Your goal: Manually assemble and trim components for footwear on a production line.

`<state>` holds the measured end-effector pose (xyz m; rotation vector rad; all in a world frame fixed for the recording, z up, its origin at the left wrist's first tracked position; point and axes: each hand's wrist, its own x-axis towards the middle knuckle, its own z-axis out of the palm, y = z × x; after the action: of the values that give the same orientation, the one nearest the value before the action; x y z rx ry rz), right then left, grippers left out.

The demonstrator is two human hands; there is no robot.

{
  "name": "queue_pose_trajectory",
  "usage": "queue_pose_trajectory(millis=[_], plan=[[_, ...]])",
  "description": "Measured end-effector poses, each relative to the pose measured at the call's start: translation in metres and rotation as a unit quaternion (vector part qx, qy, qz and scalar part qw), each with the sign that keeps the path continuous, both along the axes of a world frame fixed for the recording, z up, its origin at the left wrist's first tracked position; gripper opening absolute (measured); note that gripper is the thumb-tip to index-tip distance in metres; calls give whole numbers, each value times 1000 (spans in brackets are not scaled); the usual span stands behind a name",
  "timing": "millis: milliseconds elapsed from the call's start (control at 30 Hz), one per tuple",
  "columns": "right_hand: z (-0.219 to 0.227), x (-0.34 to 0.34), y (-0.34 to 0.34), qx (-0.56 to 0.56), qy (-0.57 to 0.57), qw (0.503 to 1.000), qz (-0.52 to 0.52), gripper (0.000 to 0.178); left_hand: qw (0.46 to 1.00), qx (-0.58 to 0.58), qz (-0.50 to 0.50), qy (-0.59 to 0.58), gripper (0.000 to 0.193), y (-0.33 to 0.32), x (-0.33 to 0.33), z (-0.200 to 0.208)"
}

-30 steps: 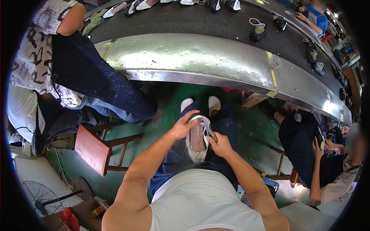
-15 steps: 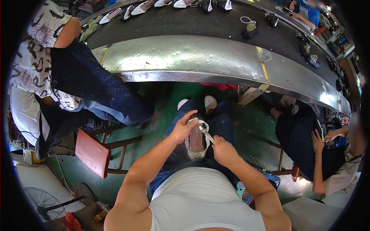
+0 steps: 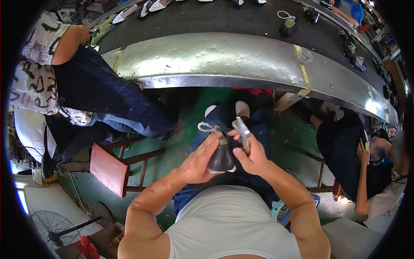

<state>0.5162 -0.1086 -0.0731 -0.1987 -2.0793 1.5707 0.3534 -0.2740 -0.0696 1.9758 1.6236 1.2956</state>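
Over the lap [image 3: 185, 194], one dark shoe [image 3: 221, 160], clamped in the left hand [image 3: 200, 159], has turned from sole-up to show its upper [image 3: 221, 154], apparently the side now worked; one cord loop [image 3: 208, 127] above; the right hand [image 3: 251, 156] grips one metal-headed tool [image 3: 242, 128]; beyond, two pale shoes [image 3: 242, 108], one stool [image 3: 108, 170] leftward

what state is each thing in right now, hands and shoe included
left hand: gripping the dark shoe
right hand: closed around the metal-headed tool
dark shoe: held, dark upper facing up, rounded end toward the person
looped cord: curled at the shoe's far end
metal-headed tool: held, head pointing away from the person
fan: caged; whether it spins, cannot tell
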Motion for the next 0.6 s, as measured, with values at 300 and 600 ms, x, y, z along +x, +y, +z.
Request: queue_pose_trajectory(millis=[300, 600], plan=[[-18, -46, -5, -15, 45, 998, 35, 31, 997, -29, 77, -6, 112, -5, 0, -8], [-5, -65, 8, -31, 26, 999, 37, 25, 986, -110, 103, -74, 116, 5, -7, 10]])
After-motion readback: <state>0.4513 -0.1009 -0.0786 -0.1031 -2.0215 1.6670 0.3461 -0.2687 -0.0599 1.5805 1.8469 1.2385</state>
